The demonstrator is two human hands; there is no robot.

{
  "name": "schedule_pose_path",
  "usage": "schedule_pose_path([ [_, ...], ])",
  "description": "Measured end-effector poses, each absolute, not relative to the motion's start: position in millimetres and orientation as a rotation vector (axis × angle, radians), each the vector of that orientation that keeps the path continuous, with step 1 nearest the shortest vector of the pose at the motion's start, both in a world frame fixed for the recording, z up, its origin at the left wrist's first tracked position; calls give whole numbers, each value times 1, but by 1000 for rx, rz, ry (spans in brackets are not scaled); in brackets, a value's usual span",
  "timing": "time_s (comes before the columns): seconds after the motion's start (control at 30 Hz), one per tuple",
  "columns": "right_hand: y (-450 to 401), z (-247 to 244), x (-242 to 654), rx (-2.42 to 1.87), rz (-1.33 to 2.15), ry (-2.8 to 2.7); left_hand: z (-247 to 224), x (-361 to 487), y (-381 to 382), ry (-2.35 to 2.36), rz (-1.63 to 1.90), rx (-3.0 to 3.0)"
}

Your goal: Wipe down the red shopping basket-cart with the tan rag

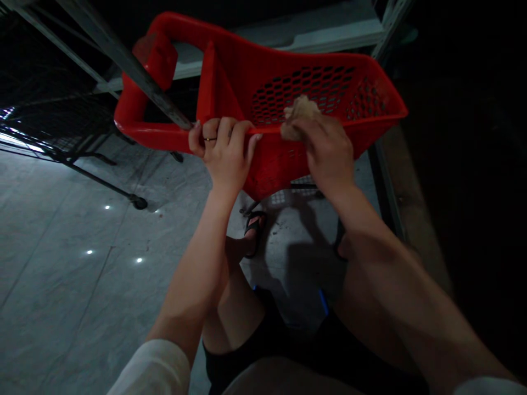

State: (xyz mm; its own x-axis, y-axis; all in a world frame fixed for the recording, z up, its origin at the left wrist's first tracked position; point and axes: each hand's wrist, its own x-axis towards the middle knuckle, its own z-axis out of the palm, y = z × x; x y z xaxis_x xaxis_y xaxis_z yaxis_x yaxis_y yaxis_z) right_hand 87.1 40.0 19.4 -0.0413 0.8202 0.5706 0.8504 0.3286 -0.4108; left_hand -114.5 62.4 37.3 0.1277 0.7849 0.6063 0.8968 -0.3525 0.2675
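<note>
A red plastic shopping cart (263,159) with a honeycomb-holed basket stands crosswise in front of me. My left hand (225,144), with a ring on one finger, is curled over the near rim of the basket, close to the handle end. Farther right along the same rim, my right hand (329,145) grips a crumpled beige cloth (302,109). The cloth lies over the rim, partly inside the basket, and the fingers hide some of it.
A metal pole (127,60) slants across the cart's handle. Behind the cart is a pale shelf (329,35). Dark wire racks with a caster (139,202) stand at the left on the grey floor (61,263). A ledge (415,203) runs along the right.
</note>
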Motion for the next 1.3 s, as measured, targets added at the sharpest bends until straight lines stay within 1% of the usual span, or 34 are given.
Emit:
schedule_pose_path([
  [0.13, 54, 14, 133, -1645, -146, -1596, 37, -116, 59, -1748, -1025, -2323],
  [0.23, 60, 8, 143, -1707, -241, -1475, 35, -114, 57, -1746, -1017, -2337],
  [0.33, 57, 7, 121, -1672, -239, -1496, 34, -108, 56, -1740, -1097, -2282],
  [0.53, 44, 14, 48, -1428, -130, -1647, 33, -98, 55, -1817, -1218, -2326],
  [0.67, 47, 15, 54, -1380, -168, -1746, 39, -108, 50, -1827, -1152, -2333],
  [0.73, 49, 16, 73, -1426, -177, -1781, 46, -120, 46, -1802, -1165, -2239],
  [0.9, 53, 14, 120, -1589, -141, -1703, 60, -150, 48, -1635, -1372, -1502],
  [0.97, 54, 11, 125, -1598, -148, -1670, 59, -152, 54, -1657, -1371, -1464],
  [1.13, 51, 7, 89, -1432, -172, -1634, 53, -136, 62, -1782, -1408, -1544],
  [1.3, 44, 17, 39, -1319, -57, -1730, 52, -128, 63, -1810, -1408, -1453],
])
